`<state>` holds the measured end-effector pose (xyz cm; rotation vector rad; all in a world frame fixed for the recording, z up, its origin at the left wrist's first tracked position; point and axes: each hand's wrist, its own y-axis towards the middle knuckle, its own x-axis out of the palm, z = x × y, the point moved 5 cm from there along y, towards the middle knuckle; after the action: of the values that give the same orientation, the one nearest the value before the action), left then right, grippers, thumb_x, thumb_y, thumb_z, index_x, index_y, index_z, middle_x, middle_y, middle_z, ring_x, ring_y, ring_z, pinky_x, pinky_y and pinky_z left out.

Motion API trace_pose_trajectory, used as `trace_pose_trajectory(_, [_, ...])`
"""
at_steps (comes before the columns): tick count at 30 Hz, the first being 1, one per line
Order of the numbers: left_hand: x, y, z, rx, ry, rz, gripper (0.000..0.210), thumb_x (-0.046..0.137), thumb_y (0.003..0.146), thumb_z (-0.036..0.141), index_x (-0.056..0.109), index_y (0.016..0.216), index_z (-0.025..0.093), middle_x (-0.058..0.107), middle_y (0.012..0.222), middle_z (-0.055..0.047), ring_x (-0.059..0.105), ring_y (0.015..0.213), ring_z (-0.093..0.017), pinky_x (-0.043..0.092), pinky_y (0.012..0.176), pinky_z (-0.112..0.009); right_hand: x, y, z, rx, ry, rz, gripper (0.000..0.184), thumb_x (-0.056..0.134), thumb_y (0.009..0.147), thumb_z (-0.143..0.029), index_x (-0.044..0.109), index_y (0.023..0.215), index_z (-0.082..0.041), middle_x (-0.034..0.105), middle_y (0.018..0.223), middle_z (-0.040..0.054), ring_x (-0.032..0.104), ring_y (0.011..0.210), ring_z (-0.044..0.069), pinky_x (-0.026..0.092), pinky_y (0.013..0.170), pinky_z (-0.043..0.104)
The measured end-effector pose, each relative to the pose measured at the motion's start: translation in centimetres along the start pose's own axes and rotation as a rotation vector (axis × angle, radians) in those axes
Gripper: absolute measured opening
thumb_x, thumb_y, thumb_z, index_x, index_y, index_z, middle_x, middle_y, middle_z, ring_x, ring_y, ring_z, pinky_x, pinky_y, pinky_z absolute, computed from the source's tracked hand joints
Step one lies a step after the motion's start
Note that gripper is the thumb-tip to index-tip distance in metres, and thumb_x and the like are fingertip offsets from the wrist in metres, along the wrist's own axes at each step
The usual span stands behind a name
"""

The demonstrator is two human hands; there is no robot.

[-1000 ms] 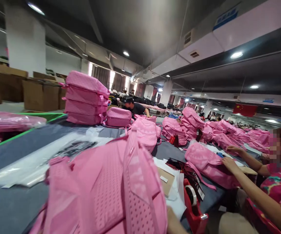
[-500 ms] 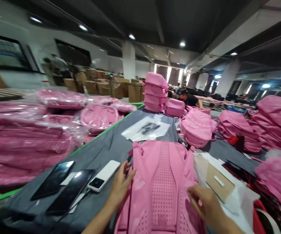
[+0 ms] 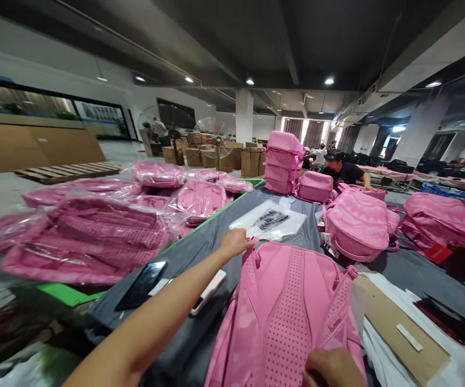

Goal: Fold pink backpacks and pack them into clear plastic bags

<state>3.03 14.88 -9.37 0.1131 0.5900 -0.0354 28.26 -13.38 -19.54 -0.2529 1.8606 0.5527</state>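
A pink backpack (image 3: pixel 286 301) lies in front of me, its padded, perforated back panel and both shoulder straps facing up. My left hand (image 3: pixel 235 243) is closed at the upper left of the backpack, gripping the top end of the left shoulder strap (image 3: pixel 251 269). Low over the panel, near the lower part of the right shoulder strap (image 3: pixel 339 309), my right hand (image 3: pixel 333 368) is curled closed. What its fingers hold, if anything, is hidden. Beyond the backpack a clear plastic bag with black print (image 3: pixel 270 219) lies flat on the grey table cover (image 3: pixel 200 242).
Plastic-wrapped pink backpacks (image 3: pixel 95 236) are heaped at left. A dark phone (image 3: pixel 141 285) and a white power bank (image 3: pixel 210 293) lie beside my left arm. Cardboard (image 3: pixel 405 328) lies on white sheets at right. More pink backpacks (image 3: pixel 357 223) and a person (image 3: pixel 343 171) are farther back.
My left hand has moved up from the backpack's side to the strap's top end. My right hand has come lower and inward. The view has turned left.
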Motion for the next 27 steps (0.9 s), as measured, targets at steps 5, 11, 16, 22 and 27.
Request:
trace_pose_trajectory(5, [-1.6,-2.8,-1.1,0.025,-0.223,-0.093,0.033,0.071,0.067,0.047,0.048,0.068,0.024,0.057,0.056,0.002,0.060,0.060,-0.020,0.038,0.055,-0.027,-4.8,9.2,-2.1,0.039,0.087,0.163,0.023,0.048,0.096,-0.020,0.070,0.103,-0.021,0.070,0.078,0.0016,0.062,0.063,0.013,0.041,0.059,0.023])
trace_pose_trajectory(11, [-0.2,-6.3,0.2,0.204,-0.504,-0.135,0.048,0.076,0.064,0.059,0.050,0.081,0.023,0.057,0.074,0.004,0.056,0.071,-0.014,0.044,0.068,-0.026,-7.4,22.9,-3.4,-0.176,-0.265,0.337,0.055,0.049,0.092,-0.006,0.055,0.142,-0.027,0.058,0.138,0.0157,0.066,0.102,0.022,0.054,0.073,0.030])
trace_pose_trajectory(16, [-1.0,-7.2,-0.1,0.158,-0.601,-0.246,0.049,0.082,0.064,0.059,0.061,0.082,0.019,0.057,0.073,0.003,0.053,0.069,-0.013,0.043,0.069,-0.027,-6.8,25.2,-4.3,-0.471,-0.204,0.086,0.013,0.061,0.092,-0.019,0.071,0.101,-0.022,0.072,0.104,0.0092,0.067,0.092,0.020,0.052,0.082,0.032])
trace_pose_trajectory(22, [-0.5,-7.8,-1.0,0.058,-0.736,-0.290,0.051,0.084,0.062,0.060,0.064,0.085,0.019,0.061,0.077,0.001,0.058,0.073,-0.015,0.047,0.073,-0.029,-6.3,24.9,2.7,0.314,0.625,0.310,0.034,0.042,0.099,-0.043,0.062,0.084,-0.019,0.069,0.079,0.0062,0.065,0.061,0.014,0.048,0.054,0.022])
trace_pose_trajectory(27, [0.6,-6.5,-2.5,-0.071,-0.828,-0.149,0.045,0.082,0.061,0.055,0.055,0.075,0.020,0.058,0.068,0.004,0.058,0.065,-0.014,0.049,0.065,-0.028,-5.3,23.0,6.7,0.558,0.867,0.276,0.053,0.032,0.100,-0.051,0.054,0.064,-0.019,0.054,0.046,0.0048,0.049,0.033,0.014,0.032,0.032,0.021])
